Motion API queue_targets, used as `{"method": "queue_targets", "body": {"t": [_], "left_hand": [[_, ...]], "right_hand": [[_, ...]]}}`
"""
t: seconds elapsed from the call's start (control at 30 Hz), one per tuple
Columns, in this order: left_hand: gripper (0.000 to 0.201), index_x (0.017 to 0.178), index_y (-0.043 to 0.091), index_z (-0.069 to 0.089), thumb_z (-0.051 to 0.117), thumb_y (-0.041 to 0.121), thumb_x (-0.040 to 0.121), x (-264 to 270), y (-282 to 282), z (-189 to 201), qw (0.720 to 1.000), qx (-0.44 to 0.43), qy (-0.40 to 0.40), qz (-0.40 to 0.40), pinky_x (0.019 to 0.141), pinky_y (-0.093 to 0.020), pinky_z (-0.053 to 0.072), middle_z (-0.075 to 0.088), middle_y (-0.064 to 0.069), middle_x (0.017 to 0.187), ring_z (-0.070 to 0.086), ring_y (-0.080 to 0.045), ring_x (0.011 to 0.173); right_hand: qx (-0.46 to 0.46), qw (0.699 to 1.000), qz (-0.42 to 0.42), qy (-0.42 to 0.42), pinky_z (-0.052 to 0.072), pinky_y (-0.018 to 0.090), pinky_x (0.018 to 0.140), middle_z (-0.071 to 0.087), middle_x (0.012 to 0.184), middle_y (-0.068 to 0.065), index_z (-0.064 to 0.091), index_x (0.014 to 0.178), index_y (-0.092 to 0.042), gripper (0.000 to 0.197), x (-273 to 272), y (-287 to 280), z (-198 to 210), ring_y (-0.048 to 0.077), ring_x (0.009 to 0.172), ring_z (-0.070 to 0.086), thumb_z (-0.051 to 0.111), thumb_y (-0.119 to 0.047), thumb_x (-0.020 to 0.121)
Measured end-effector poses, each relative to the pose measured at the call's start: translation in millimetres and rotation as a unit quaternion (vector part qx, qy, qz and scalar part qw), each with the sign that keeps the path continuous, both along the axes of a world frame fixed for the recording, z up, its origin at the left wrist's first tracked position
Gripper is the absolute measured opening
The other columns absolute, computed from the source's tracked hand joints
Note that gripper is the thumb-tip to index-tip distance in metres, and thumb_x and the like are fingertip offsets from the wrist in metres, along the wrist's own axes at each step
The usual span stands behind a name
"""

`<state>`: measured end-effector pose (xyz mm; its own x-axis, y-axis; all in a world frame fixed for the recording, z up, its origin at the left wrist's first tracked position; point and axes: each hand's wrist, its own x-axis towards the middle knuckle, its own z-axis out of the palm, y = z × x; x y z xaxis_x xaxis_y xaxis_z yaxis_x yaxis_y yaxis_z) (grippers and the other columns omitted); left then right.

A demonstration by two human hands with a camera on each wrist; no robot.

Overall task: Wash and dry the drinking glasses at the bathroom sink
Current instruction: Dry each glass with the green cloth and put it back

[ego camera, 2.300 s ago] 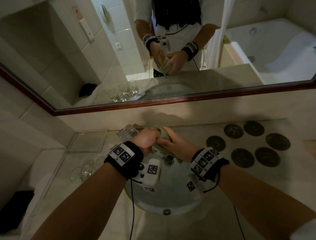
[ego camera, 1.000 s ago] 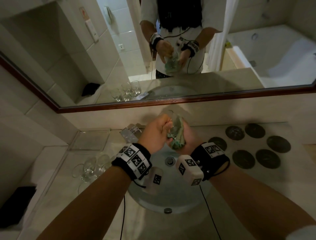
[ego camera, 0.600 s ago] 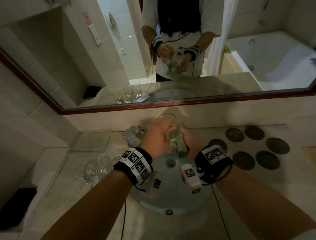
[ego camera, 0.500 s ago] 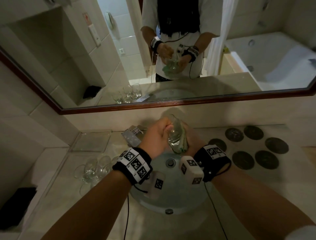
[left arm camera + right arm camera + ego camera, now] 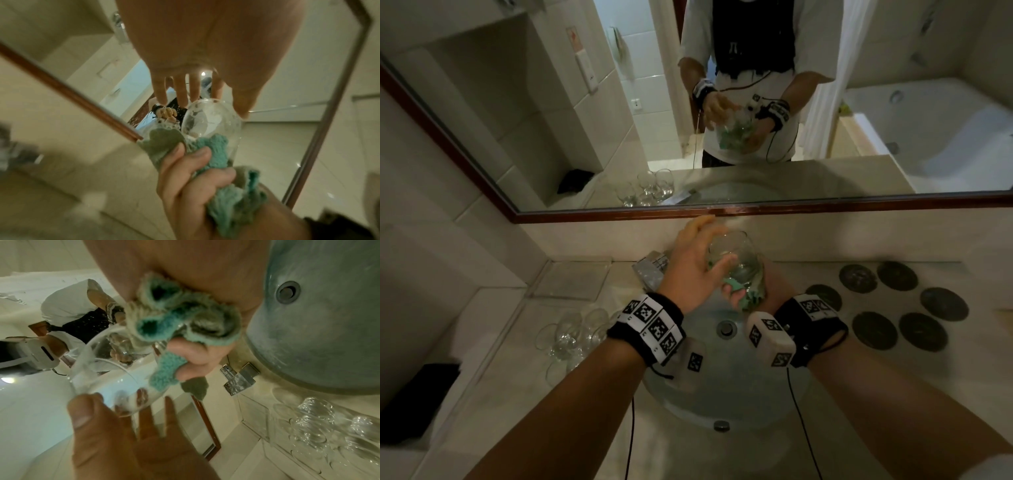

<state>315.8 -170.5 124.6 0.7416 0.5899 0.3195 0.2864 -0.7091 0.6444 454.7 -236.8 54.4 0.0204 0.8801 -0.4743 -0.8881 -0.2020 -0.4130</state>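
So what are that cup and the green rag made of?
The cup looks like clear, glossy glass: the fingers show through it. The rag looks like fluffy terry or microfibre cloth, teal and grey-green, with a looped pile; the exact fibre can't be told.

Bathroom, dim warm light. Wall tiles (image 5: pixel 431 178) — large, pale cream. Mirror (image 5: pixel 585 137) — wide, dark red-brown wooden frame, above counter. Counter (image 5: pixel 893 394) — pale stone, veined. Dark round coasters (image 5: pixel 873 330) — seven, on counter's right side. Glass tray (image 5: pixel 571 281) — flat, square, back left corner. Reflected in mirror: white bathtub (image 5: pixel 945 137), white curtain (image 5: pixel 822 113), wall phone (image 5: pixel 617 42).
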Motion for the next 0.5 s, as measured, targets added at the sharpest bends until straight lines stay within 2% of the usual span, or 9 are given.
{"method": "queue_targets", "body": {"t": [0.07, 0.1, 0.17, 0.2, 0.3, 0.33, 0.4, 0.43, 0.5], "left_hand": [[0.071, 0.141, 0.026, 0.038, 0.077, 0.028, 0.081, 1, -4, -1, 0.98, -0.198, -0.008, -0.008, 0.092, -0.029, 0.053, 0.047, 0.007, 0.133, 0.055, -0.013, 0.117], [0.083, 0.144, 0.026, 0.032, 0.081, 0.025, 0.077, 3, -6, -3, 0.966, -0.258, -0.009, -0.005, 0.09, -0.026, 0.054, 0.049, 0.009, 0.131, 0.058, -0.01, 0.111], [0.094, 0.145, 0.027, 0.028, 0.085, 0.022, 0.072, 7, -9, -11, 0.948, -0.317, -0.033, 0.003, 0.089, -0.039, 0.057, 0.055, 0.005, 0.127, 0.064, -0.013, 0.105], [0.092, 0.144, 0.027, 0.029, 0.085, 0.018, 0.072, 8, -11, -14, 0.941, -0.334, -0.052, 0.013, 0.086, -0.043, 0.058, 0.058, 0.004, 0.123, 0.065, -0.012, 0.103], [0.082, 0.14, 0.024, 0.037, 0.083, 0.012, 0.074, 11, -11, -19, 0.931, -0.349, -0.097, 0.046, 0.086, -0.027, 0.056, 0.06, 0.009, 0.113, 0.063, 0.0, 0.1], [0.082, 0.139, 0.025, 0.038, 0.085, 0.014, 0.072, 10, -10, -20, 0.928, -0.352, -0.111, 0.052, 0.088, -0.028, 0.056, 0.061, 0.006, 0.113, 0.063, -0.003, 0.103], [0.085, 0.136, 0.029, 0.041, 0.089, 0.023, 0.066, 9, -6, -23, 0.923, -0.356, -0.132, 0.063, 0.092, -0.038, 0.055, 0.064, -0.001, 0.116, 0.064, -0.014, 0.107], [0.085, 0.134, 0.03, 0.042, 0.089, 0.025, 0.064, 8, -3, -23, 0.92, -0.359, -0.138, 0.07, 0.092, -0.04, 0.055, 0.064, -0.003, 0.118, 0.064, -0.017, 0.108], [0.083, 0.133, 0.032, 0.042, 0.089, 0.02, 0.066, 7, 3, -23, 0.919, -0.36, -0.14, 0.076, 0.087, -0.036, 0.057, 0.062, -0.004, 0.121, 0.064, -0.02, 0.108]], "right_hand": [[-0.015, 0.999, -0.034, -0.011, 0.044, 0.018, 0.037, 0.068, 0.074, 0.01, 0.06, 0.096, -0.006, 0.035, -7, -2, 7, 0.021, 0.05, 0.064, 0.045, -0.037, 0.088], [-0.013, 0.998, -0.053, -0.02, 0.047, 0.019, 0.039, 0.068, 0.075, 0.01, 0.059, 0.095, -0.006, 0.03, -9, -4, 12, 0.02, 0.052, 0.065, 0.046, -0.031, 0.085], [-0.007, 0.995, -0.071, -0.069, 0.055, 0.03, 0.055, 0.066, 0.084, 0.011, 0.059, 0.096, -0.009, 0.024, -8, -6, 16, 0.021, 0.065, 0.067, 0.04, -0.024, 0.098], [-0.015, 0.995, -0.054, -0.088, 0.054, 0.035, 0.062, 0.066, 0.085, 0.01, 0.06, 0.098, -0.01, 0.03, -7, -8, 15, 0.022, 0.071, 0.065, 0.037, -0.029, 0.103], [-0.047, 0.986, -0.022, -0.16, 0.055, 0.035, 0.063, 0.073, 0.076, 0.006, 0.062, 0.103, -0.013, 0.039, -5, -14, 18, 0.023, 0.071, 0.068, 0.038, -0.044, 0.103], [-0.044, 0.984, -0.001, -0.174, 0.056, 0.036, 0.067, 0.075, 0.08, 0.008, 0.064, 0.105, -0.012, 0.041, -2, -14, 21, 0.023, 0.074, 0.071, 0.04, -0.045, 0.102], [-0.024, 0.98, 0.033, -0.194, 0.053, 0.042, 0.086, 0.073, 0.109, 0.015, 0.064, 0.12, -0.009, 0.051, 5, -14, 27, 0.03, 0.099, 0.069, 0.044, -0.051, 0.099], [-0.032, 0.983, 0.036, -0.177, 0.052, 0.043, 0.089, 0.069, 0.119, 0.017, 0.063, 0.126, -0.01, 0.059, 10, -15, 28, 0.032, 0.106, 0.067, 0.042, -0.058, 0.098], [-0.061, 0.99, 0.014, -0.128, 0.054, 0.044, 0.084, 0.066, 0.125, 0.017, 0.063, 0.128, -0.013, 0.069, 21, -20, 27, 0.033, 0.105, 0.067, 0.036, -0.067, 0.095]]}}
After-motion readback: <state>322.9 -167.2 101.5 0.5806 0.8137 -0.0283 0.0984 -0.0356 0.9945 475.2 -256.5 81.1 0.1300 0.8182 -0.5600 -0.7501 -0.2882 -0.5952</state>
